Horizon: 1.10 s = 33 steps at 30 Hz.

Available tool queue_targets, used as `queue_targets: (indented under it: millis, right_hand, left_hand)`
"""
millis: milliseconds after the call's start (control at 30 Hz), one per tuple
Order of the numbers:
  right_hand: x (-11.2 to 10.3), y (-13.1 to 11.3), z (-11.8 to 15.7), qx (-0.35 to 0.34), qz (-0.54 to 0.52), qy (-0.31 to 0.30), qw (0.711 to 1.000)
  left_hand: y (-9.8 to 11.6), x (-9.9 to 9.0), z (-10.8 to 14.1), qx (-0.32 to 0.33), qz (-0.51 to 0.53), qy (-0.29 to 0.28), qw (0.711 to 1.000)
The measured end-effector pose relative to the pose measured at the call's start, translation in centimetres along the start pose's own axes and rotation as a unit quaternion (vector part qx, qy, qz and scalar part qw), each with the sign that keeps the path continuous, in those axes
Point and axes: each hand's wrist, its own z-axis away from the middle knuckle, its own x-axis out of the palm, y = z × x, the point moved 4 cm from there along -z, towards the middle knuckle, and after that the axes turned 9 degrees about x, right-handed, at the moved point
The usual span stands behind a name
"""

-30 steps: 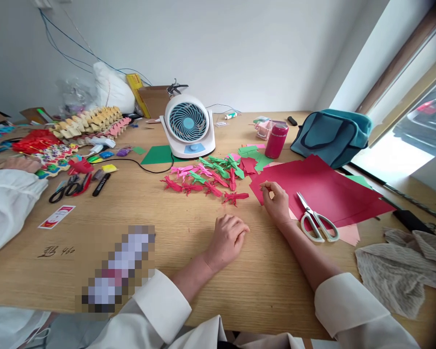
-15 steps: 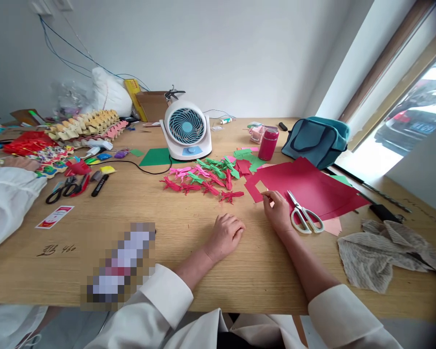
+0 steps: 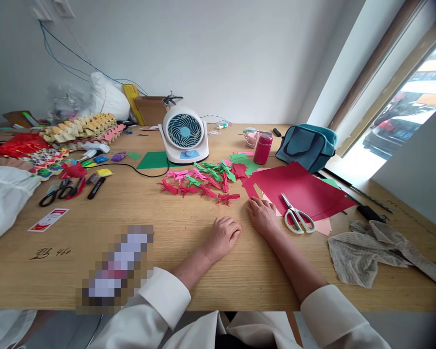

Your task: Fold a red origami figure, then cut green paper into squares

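Observation:
My left hand (image 3: 223, 237) rests on the wooden table in a loose fist, and no object shows in it. Palm down, my right hand (image 3: 263, 215) lies flat with its fingers stretched forward, beside the edge of the red paper (image 3: 312, 191). White-handled scissors (image 3: 297, 218) lie to the right of that hand, partly over the paper. Beyond both hands is a pile of small folded paper figures: red ones (image 3: 207, 191) in front, pink ones (image 3: 178, 174) at the left and green ones (image 3: 212, 169) behind.
A small white fan (image 3: 185, 133) stands behind the pile. At the back right are a red flask (image 3: 263, 149) and a blue-green bag (image 3: 305, 148). A crumpled cloth (image 3: 363, 254) lies far right. Black-handled scissors (image 3: 54, 193) and a black cutter (image 3: 96, 188) lie at the left.
My right hand has gone from a raised pinch by the red paper to lying flat on the table, a little to the left. My left hand stays put. The view has shifted slightly.

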Motion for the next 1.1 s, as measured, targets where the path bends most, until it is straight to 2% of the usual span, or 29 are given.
queue_targets:
  millis: [267,533,733,967,1100]
  right_hand:
    - [1.0,-0.1,-0.9,-0.01,0.013,-0.046,0.999]
    - [1.7,-1.1,-4.2,0.053,0.063,-0.094,0.992]
    - [2.7,-1.9,-7.8,0.04,0.056,-0.103,0.992]
    - [2.9,-0.7,-8.3,0.055,0.054,-0.068,0.995]
    - [3.3,-0.8,-9.6,0.039,0.037,-0.068,0.996]
  left_hand:
    - [0.0,-0.1,-0.1,-0.007,0.03,-0.002,1.0]
    - [-0.4,-0.2,-0.2,-0.025,0.077,-0.005,0.997]
    - [-0.6,-0.2,0.0,-0.033,0.105,-0.01,0.994]
    - [-0.9,-0.1,-0.1,-0.031,0.131,-0.014,0.991]
    - [-1.0,-0.2,-0.2,-0.033,0.136,-0.019,0.99]
